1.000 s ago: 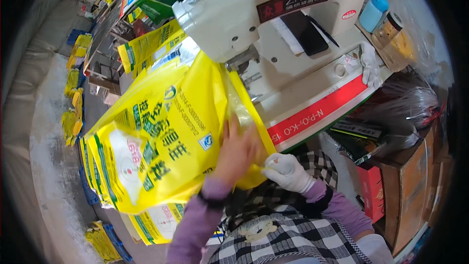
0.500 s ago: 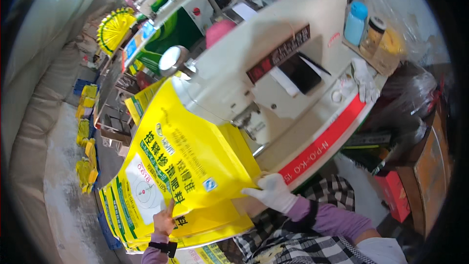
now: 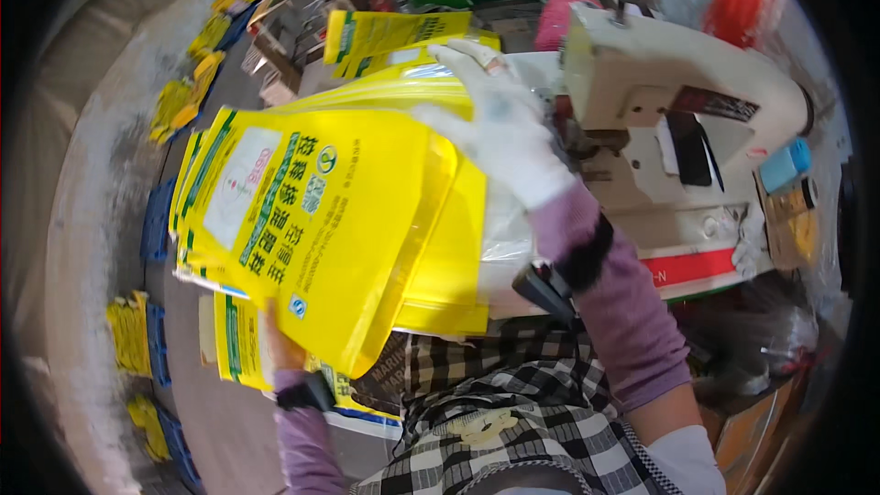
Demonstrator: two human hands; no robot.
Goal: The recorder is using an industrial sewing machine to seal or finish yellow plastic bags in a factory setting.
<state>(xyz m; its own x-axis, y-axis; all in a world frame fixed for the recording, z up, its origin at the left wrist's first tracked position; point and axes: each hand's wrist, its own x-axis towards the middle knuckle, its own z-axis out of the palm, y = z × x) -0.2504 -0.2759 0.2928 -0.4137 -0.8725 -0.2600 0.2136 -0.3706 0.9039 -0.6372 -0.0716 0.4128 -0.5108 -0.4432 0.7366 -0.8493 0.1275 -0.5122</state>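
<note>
- Yellow bag (image 3: 385, 202), against the sewing machine (image 3: 610, 73) half a second ago, now hangs over other yellow bags (image 3: 447, 261) to its left.
- White-gloved right hand (image 3: 500, 124), earlier by the bag's corner, I now see at the bags' far edge, thumb and fingers parted; whether gripping, I cannot tell.
- Left hand (image 3: 286, 346) remains at the near edge, partly hidden; its grip I cannot tell.
</note>
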